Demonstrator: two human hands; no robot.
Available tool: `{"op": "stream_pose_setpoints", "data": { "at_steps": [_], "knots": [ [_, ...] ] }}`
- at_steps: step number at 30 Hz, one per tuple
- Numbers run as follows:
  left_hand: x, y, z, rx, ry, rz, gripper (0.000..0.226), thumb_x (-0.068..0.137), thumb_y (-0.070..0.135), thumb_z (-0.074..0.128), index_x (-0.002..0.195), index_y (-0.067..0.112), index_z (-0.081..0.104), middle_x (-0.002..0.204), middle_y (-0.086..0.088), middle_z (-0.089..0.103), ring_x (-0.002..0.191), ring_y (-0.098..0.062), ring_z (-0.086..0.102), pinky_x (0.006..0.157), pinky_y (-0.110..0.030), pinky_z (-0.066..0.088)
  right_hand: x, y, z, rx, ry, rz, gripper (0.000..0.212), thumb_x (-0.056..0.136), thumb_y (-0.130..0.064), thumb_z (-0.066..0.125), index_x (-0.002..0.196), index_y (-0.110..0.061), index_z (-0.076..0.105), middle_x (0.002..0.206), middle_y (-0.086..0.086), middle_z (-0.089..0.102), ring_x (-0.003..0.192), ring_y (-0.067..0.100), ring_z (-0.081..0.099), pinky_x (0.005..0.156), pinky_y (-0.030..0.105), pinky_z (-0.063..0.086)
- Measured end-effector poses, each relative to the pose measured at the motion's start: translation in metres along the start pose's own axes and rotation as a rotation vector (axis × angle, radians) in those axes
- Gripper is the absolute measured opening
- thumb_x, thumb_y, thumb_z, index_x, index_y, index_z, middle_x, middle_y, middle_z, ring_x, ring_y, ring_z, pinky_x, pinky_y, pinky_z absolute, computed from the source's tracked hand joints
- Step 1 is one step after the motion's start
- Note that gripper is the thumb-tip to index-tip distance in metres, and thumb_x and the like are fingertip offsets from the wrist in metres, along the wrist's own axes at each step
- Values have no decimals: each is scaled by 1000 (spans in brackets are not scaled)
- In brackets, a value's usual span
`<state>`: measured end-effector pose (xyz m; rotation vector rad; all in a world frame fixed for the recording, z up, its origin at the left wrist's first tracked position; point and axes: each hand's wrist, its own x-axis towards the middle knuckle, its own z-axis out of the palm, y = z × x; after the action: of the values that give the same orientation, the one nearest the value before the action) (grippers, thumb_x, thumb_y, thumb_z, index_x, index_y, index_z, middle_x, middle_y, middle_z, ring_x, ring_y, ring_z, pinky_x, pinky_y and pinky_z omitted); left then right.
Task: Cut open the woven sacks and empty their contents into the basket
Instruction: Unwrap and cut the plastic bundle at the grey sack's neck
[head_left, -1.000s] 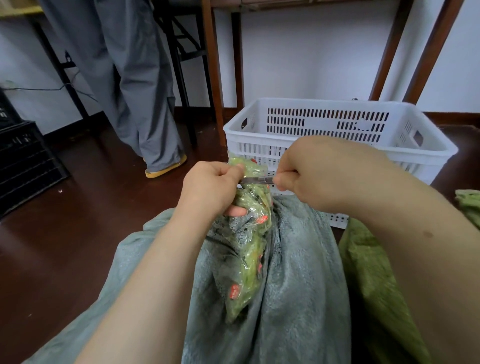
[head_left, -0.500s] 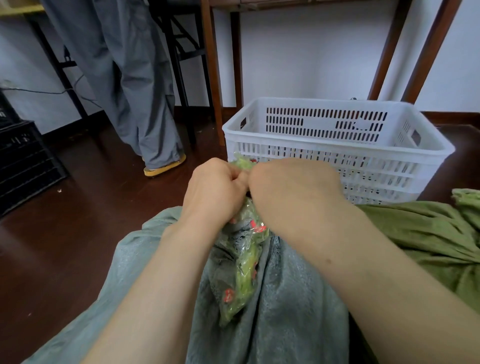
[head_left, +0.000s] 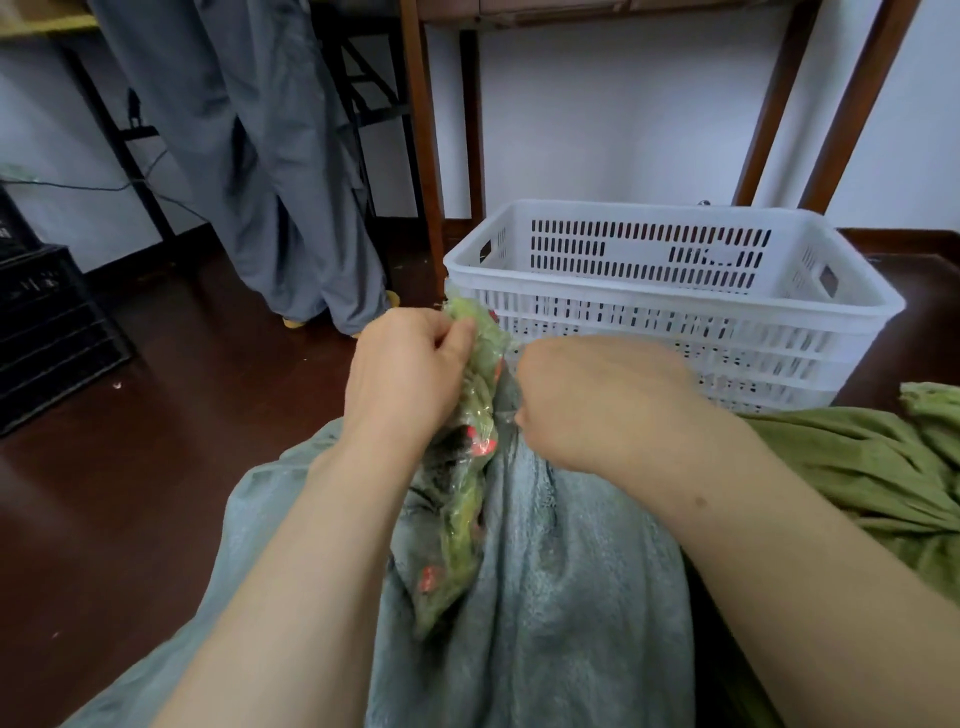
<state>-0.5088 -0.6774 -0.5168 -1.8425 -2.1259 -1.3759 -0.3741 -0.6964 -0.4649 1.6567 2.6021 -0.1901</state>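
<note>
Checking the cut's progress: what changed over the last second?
The right hand, which held a blade across the top of the sack, has dropped lower beside it; the blade no longer shows. The left hand keeps its grip on the top; the basket stays put.

Your left hand (head_left: 410, 374) pinches the top of the green sack (head_left: 467, 519), which hangs down over the grey-blue cloth (head_left: 545, 597). Your right hand (head_left: 597, 400) is curled against the sack's right edge, its fingers hidden. The white basket (head_left: 675, 306) stands just beyond on the dark floor (head_left: 156, 467).
</note>
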Motion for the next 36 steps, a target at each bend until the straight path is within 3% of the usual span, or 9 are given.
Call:
{"op": "stream_pose_setpoints", "data": {
  "at_steps": [3, 6, 13, 17, 21, 24, 27, 32, 36],
  "knots": [
    [2, -17, -3, -49, 25, -148, 41, 92, 29, 59, 73, -8, 65, 68, -31, 58, 67, -42, 57, 69, -46, 52, 2, 20, -7, 147, -47, -35, 18, 93, -18, 55, 77, -14, 63, 65, -2, 54, 60, 15, 51, 60, 26, 43],
    [3, -33, -8, -220, 26, -317, 48, 90, 35, 62, 74, -11, 61, 59, -19, 43, 55, -28, 40, 60, -41, 49, 8, 51, -9, 433, -142, 46, 15, 93, -17, 59, 87, -8, 69, 61, 1, 53, 47, 12, 41, 42, 17, 34],
    [-1, -13, -6, -625, -85, -485, 32, 91, 34, 62, 84, 4, 71, 63, -3, 53, 36, -9, 30, 35, -14, 22, 38, 49, 56, 1397, -81, 232, 48, 69, -40, 75, 102, -7, 63, 78, 6, 68, 34, 2, 28, 32, 14, 25],
    [-4, -6, -7, -659, -155, -467, 41, 90, 37, 63, 91, -4, 70, 71, -9, 59, 42, -10, 36, 35, -17, 24, 38, 20, 77, 1637, -95, 167, 9, 84, -13, 69, 90, -11, 63, 54, -3, 46, 33, 3, 24, 31, 16, 16],
    [-7, -3, -25, -682, -339, -421, 48, 65, 55, 75, 93, 15, 75, 80, 0, 68, 52, -6, 45, 44, -20, 31, 43, 19, 73, 1663, -45, 178, 6, 92, -7, 57, 87, -4, 58, 52, -1, 46, 31, 3, 27, 29, 17, 19],
    [-7, -2, -36, -548, -464, -380, 54, 49, 38, 88, 100, 28, 70, 82, 5, 72, 56, 3, 58, 50, -15, 41, 46, 32, 66, 1694, 2, 195, 16, 93, -14, 58, 95, 2, 54, 49, -3, 44, 30, 4, 27, 28, 18, 22],
    [-7, -1, -35, -428, -475, -356, 49, 54, 20, 86, 101, 18, 72, 80, 0, 68, 51, 9, 54, 50, -5, 41, 45, 40, 57, 1509, 104, 234, 13, 93, -16, 59, 95, -3, 57, 51, -3, 41, 31, 5, 27, 29, 18, 20],
    [-7, -1, -38, -291, -589, -293, 26, 56, 20, 89, 78, 10, 77, 77, -12, 71, 64, -11, 55, 61, -18, 48, 47, 48, 43, 1271, 328, 196, 17, 90, -9, 57, 74, -9, 50, 54, 0, 39, 35, 7, 33, 36, 17, 25],
    [-2, 12, -52, 201, -811, -208, 58, 39, 58, 72, 95, 44, 70, 122, 7, 62, 123, -20, 49, 112, -39, 31, 49, 40, 48, 1061, 432, 57, 27, 88, -17, 62, 87, 10, 58, 72, 10, 52, 67, 17, 47, 66, 31, 38]
  ]
}}
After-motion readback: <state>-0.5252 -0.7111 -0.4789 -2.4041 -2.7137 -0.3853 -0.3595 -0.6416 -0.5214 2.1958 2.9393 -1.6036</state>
